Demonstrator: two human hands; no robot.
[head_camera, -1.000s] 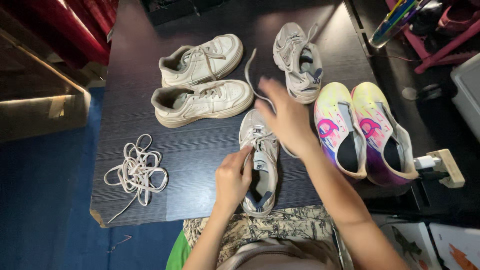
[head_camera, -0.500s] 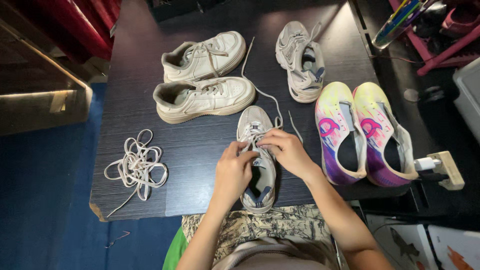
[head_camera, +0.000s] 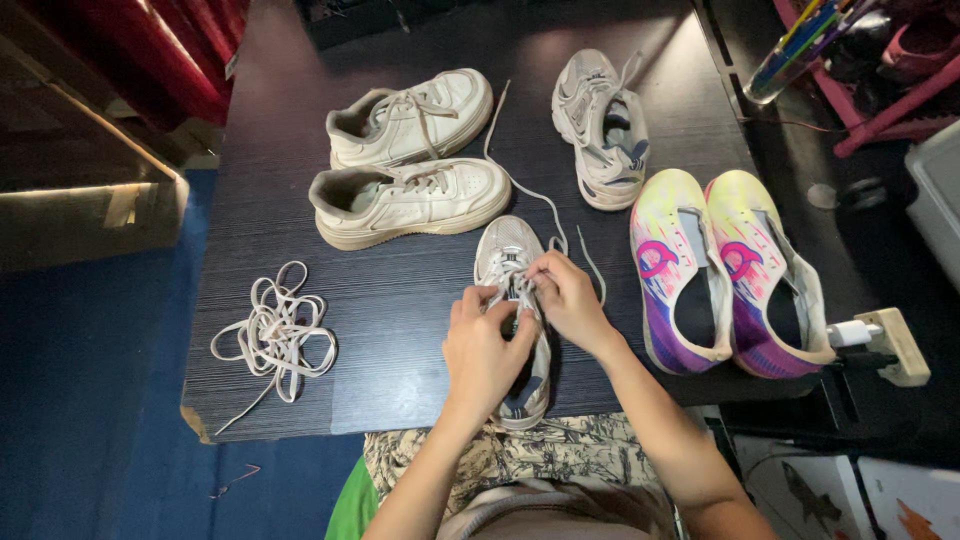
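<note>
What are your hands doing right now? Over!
Both hands, left hand and right hand, pinching the lace on the grey sneaker. Lace end trails loose across the table. Nothing blocking.

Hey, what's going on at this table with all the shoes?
A person sits at a dark table, both hands on a grey sneaker right in front of them. The left hand steadies the shoe while the right hand pinches its lace, which trails away up the table. Around it sit two white sneakers, a matching grey sneaker, a neon pair and a loose lace pile.
</note>
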